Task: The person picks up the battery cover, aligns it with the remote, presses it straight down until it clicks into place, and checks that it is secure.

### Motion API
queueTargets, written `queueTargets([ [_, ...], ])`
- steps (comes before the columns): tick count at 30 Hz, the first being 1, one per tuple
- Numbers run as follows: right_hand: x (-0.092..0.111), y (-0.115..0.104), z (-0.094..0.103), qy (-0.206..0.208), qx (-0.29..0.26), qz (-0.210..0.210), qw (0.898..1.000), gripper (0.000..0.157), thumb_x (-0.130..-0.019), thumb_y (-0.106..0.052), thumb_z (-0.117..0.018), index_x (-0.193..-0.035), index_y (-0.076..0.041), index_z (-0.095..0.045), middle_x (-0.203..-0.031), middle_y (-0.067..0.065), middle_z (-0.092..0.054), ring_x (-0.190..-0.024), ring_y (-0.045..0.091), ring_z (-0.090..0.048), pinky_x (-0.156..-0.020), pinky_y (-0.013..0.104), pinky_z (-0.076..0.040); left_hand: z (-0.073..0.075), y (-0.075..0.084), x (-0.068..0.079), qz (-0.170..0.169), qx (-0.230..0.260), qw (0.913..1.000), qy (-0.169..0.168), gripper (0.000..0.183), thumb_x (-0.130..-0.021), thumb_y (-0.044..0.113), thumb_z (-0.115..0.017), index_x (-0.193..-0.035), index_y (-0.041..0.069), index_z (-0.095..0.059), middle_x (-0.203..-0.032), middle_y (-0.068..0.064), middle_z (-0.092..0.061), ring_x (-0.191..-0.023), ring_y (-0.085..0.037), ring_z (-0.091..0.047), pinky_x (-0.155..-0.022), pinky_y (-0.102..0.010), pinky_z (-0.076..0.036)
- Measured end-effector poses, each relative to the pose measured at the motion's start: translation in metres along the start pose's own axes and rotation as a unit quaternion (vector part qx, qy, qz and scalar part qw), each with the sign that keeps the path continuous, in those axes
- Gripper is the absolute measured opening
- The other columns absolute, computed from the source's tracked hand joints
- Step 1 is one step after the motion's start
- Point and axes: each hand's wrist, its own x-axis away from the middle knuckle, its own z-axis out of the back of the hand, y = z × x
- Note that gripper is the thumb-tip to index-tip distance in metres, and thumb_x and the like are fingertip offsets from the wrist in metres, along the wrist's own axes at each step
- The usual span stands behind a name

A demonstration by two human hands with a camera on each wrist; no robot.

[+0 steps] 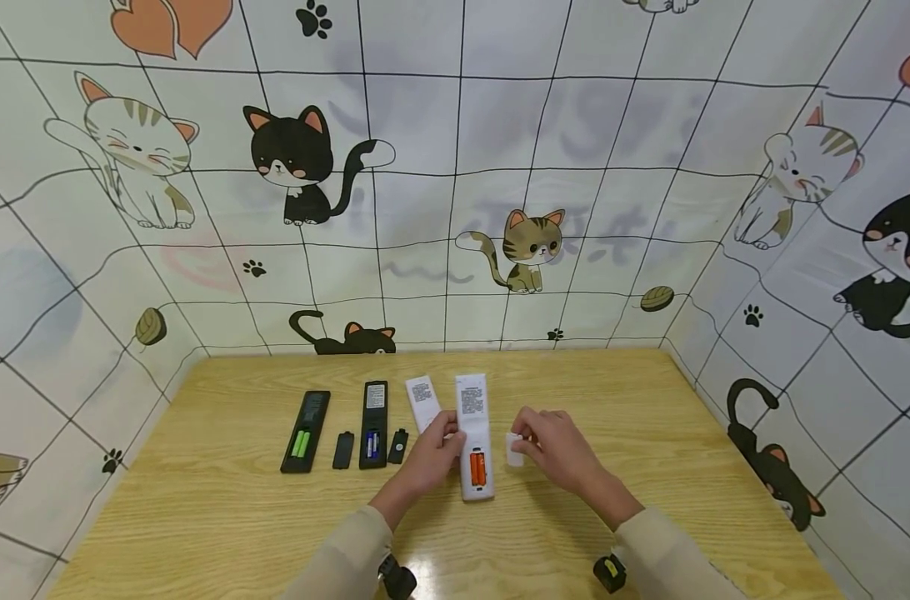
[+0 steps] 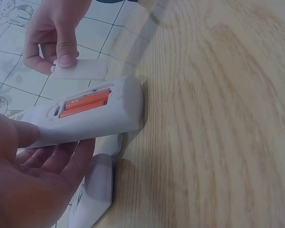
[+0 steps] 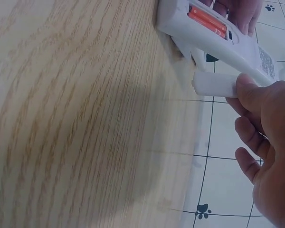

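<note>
My left hand (image 1: 429, 458) grips a white remote control (image 1: 473, 433) by its left side, back facing up. Two orange batteries (image 1: 477, 468) lie side by side in its uncovered compartment, as the left wrist view also shows. To the right, my right hand (image 1: 563, 450) pinches a small white battery cover (image 3: 214, 84) between thumb and fingers. That cover is held apart from the remote, level with the compartment. Another white remote control (image 1: 422, 400) lies on the table behind my left hand, its near end hidden.
Farther left on the wooden table (image 1: 222, 517) lie a black remote control (image 1: 315, 412) with green batteries and another black remote control (image 1: 376, 417) with blue ones. A black cover (image 1: 343, 450) and a smaller black cover (image 1: 398, 446) are beside them. Cat-printed cloth (image 1: 417, 200) encloses the table.
</note>
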Motion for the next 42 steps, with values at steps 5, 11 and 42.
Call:
queueTargets([
  [5, 0.001, -0.002, 0.001, -0.006, -0.016, -0.003, 1.000, 0.018, -0.085, -0.025, -0.074, -0.093, -0.022, -0.059, -0.078, -0.016, -0.059, -0.071, -0.003, -0.051, -0.089, 0.041, -0.047, 0.000, -0.002, -0.002, -0.001, 0.001, 1.0000, 0.002, 0.036, -0.106, 0.017, -0.038, -0.141, 0.007, -0.040, -0.135, -0.017, -0.053, -0.119, -0.030, -0.059, -0.095, -0.045, -0.052],
  [11, 0.001, -0.005, 0.002, -0.021, -0.069, 0.009, 0.997, 0.016, -0.086, -0.021, -0.073, -0.095, -0.020, -0.060, -0.083, -0.012, -0.064, -0.076, 0.000, -0.058, -0.075, 0.027, -0.051, -0.001, -0.001, -0.003, -0.004, 0.000, 1.0000, 0.004, 0.040, -0.106, 0.016, -0.039, -0.145, 0.008, -0.037, -0.133, -0.016, -0.055, -0.117, -0.028, -0.060, -0.093, -0.044, -0.053],
  [42, -0.011, -0.031, -0.007, -0.090, -0.186, 0.045, 0.977, 0.014, -0.088, -0.020, -0.069, -0.096, -0.017, -0.059, -0.087, -0.009, -0.064, -0.075, 0.001, -0.054, -0.067, 0.020, -0.048, -0.002, 0.000, -0.004, -0.019, 0.013, 0.9997, 0.004, 0.041, -0.105, 0.012, -0.040, -0.146, 0.007, -0.035, -0.132, -0.020, -0.057, -0.112, -0.029, -0.063, -0.090, -0.042, -0.054],
])
